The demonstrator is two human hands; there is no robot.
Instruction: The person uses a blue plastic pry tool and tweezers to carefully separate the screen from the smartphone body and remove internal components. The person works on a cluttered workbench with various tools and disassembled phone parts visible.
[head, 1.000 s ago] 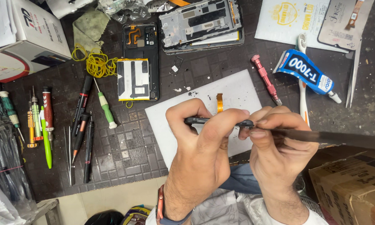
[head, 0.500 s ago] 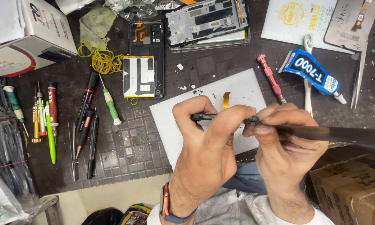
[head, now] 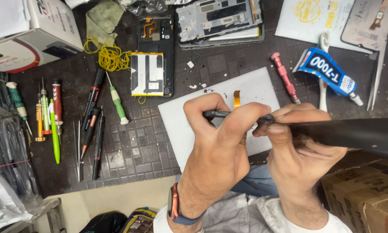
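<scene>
Bright, even overhead light, soft shadows, sharp focus — slight glare on white sheet (head: 254,88)

I see a white cardboard box (head: 28,34) upper left, a blue-and-white glue tube (head: 327,71) upper right, and a brown carton (head: 362,196) lower right.

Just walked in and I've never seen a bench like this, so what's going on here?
A person is working at a dark mat with both hands. The left hand and right hand together grip a thin black panel, held edge-on above a white sheet. An opened phone body with its battery showing lies further back, beside a metal frame. Screwdrivers line the left side, and a blue glue tube lies on the right.
</scene>
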